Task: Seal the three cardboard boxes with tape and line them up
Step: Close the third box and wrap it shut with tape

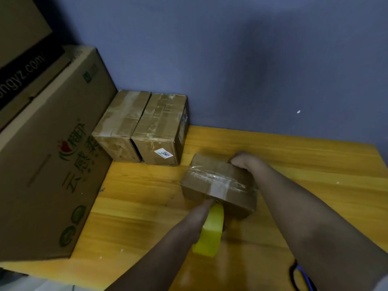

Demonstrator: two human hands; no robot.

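right hand point(241, 162) grips far end of small taped box point(218, 183), mid-table point(294, 164) | left hand point(201, 213) holds yellow tape roll point(210, 229) against box's near side | two taped boxes point(144, 127) side by side, touching, far left corner beside large carton point(52, 154)
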